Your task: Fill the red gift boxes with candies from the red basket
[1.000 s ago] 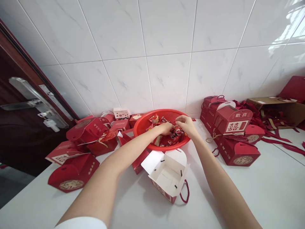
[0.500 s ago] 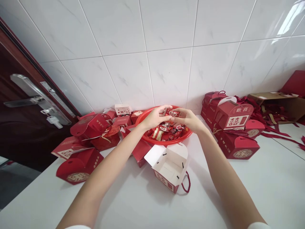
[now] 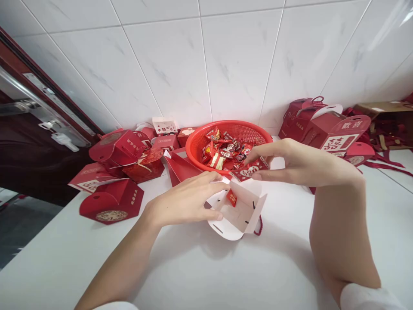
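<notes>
Between the thumb and fingers of my right hand (image 3: 290,165), a red wrapped candy (image 3: 250,171) with pale lettering is held above the far side of a small open gift box (image 3: 240,213). The box has a white inside and a dark red cord handle (image 3: 259,226). My left hand (image 3: 190,196) reaches over the box's left side, thumb and fingers apart. Under its fingertips a small red candy (image 3: 231,198) lies inside the box. Just behind stands a red plastic basket (image 3: 193,153) with several wrapped candies (image 3: 227,150) in it.
Red gift boxes are heaped at left (image 3: 116,200) and at right (image 3: 335,129). A red folded carton (image 3: 180,168) lies beside the basket. Ribbons (image 3: 383,159) trail from a brown cardboard box (image 3: 383,110) at far right. A tiled wall (image 3: 238,64) closes the back.
Both hands have come back from the basket to the gift box, the right one carrying a candy. A small candy is now inside the box, which has turned. The view has shifted.
</notes>
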A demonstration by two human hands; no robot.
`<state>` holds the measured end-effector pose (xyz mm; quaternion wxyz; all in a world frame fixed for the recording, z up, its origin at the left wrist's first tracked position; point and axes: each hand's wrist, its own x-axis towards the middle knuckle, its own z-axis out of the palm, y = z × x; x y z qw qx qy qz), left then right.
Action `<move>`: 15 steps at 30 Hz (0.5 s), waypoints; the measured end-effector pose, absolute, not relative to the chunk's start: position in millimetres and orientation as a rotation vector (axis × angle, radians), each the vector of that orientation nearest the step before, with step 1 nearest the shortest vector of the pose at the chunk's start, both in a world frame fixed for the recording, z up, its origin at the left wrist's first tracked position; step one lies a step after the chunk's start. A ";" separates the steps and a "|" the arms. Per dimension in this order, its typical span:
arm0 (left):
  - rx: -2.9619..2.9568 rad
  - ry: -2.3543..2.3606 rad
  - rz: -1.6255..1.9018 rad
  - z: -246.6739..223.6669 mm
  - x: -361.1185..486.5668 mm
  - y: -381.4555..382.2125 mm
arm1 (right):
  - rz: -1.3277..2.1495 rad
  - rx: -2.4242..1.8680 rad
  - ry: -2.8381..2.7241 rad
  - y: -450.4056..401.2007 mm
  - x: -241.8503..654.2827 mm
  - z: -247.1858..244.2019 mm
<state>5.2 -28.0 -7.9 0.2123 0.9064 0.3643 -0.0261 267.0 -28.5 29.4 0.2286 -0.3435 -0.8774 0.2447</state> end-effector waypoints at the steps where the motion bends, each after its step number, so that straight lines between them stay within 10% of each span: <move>1: 2.516 1.013 -0.096 -8.6 3.2 -29.3 | 0.707 -0.940 -2.464 -29.2 264.5 28.3; 15: 2.524 0.907 -0.165 -12.7 0.2 -32.4 | 0.456 -1.277 -2.119 33.5 274.5 -10.9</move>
